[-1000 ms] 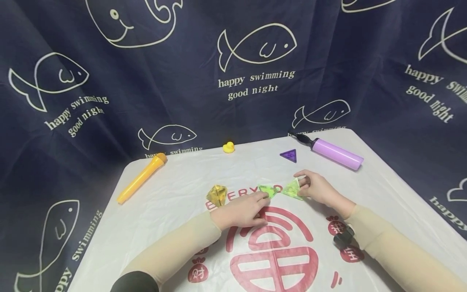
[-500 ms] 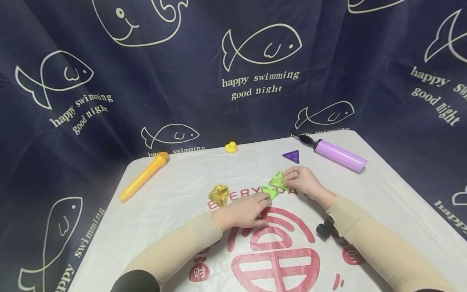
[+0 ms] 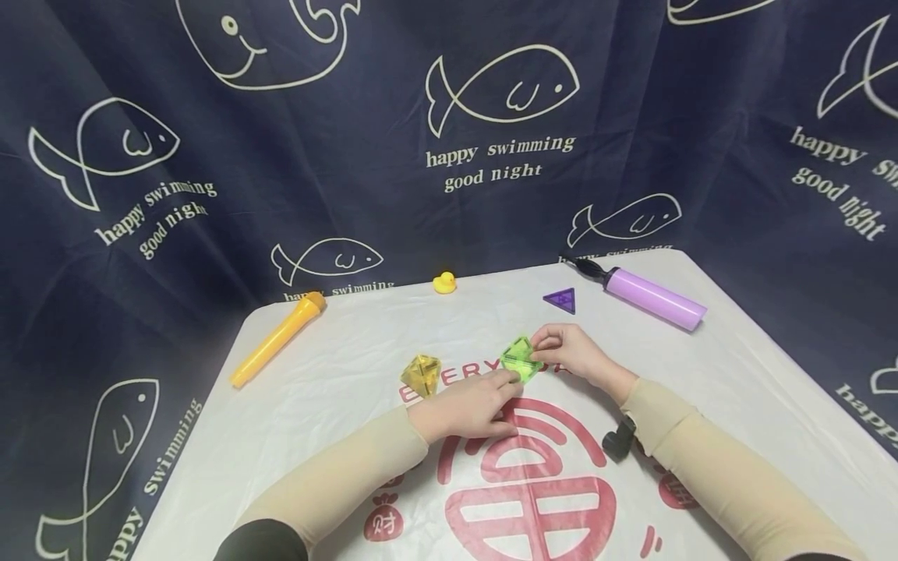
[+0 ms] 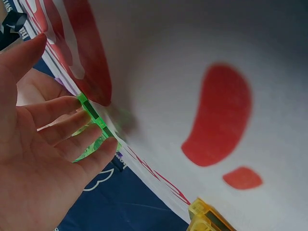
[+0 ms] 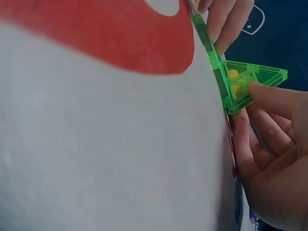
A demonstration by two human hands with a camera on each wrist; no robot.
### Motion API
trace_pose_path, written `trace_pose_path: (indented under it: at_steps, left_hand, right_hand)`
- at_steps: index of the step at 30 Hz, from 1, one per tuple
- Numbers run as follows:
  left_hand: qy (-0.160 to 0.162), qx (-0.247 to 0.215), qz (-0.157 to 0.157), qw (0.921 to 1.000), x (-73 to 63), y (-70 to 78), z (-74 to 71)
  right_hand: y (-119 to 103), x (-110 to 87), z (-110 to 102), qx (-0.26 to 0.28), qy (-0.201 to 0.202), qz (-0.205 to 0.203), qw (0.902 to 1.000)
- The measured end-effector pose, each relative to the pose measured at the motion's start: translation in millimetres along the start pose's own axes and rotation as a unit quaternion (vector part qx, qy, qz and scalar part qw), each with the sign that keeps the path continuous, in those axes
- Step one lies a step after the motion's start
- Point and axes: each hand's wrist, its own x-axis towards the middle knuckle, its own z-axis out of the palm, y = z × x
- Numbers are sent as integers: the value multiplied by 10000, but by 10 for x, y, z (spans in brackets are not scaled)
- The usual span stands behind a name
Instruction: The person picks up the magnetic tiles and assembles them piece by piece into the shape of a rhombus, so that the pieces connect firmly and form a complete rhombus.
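Note:
In the head view, a flat translucent green triangle magnetic tile (image 3: 522, 372) lies on the table's white cloth. My left hand (image 3: 470, 403) touches its near edge with fingertips, fingers extended and thumb away. Standing up from the cloth against that tile is a second green triangle tile (image 5: 269, 73). My right hand (image 3: 577, 352) pinches this one from the right, with the thumb (image 5: 269, 96) on its face in the right wrist view. The two tiles meet along one edge. A yellow translucent pyramid of tiles (image 3: 422, 375) sits just left of the left hand.
A purple triangle tile (image 3: 561, 300) lies behind the right hand. Beyond it, a purple hand pump (image 3: 654, 298) rests at the back right. A yellow rubber duck (image 3: 445, 283) stands at the back edge, and an orange toy microphone (image 3: 279, 340) lies at the left.
The right hand has moved left with its green tile, bringing it from apart to against the flat green tile. The left hand has stayed on the flat tile. The view shifted slightly.

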Motion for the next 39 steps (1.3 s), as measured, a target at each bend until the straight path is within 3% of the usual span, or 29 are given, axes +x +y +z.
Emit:
trace_pose_path:
  at_steps: [8,18,29,32,39]
  left_hand:
    - [-25,-43,-29,10000,4,-1,7]
    - [-199,-773,-278,9964,4,-77,-84]
    - [-385,-839,-394,9950,-19,-154,-65]
    - [-456,-829,-431,9946,-41,-125,-55]
    - [-493,-701,-435,9954,-101,-24,-30]
  right_hand:
    - [21,-6,25,14,-148,-142,9998]
    - [-7,-50,21,-6,-193,-154,9997]
    - [15,-70,-92,328,-607,-270,9973]
    - [31,-77,-176,223,-470,-321,9981]
    - [57,-17,-401,-448,443,5,9980]
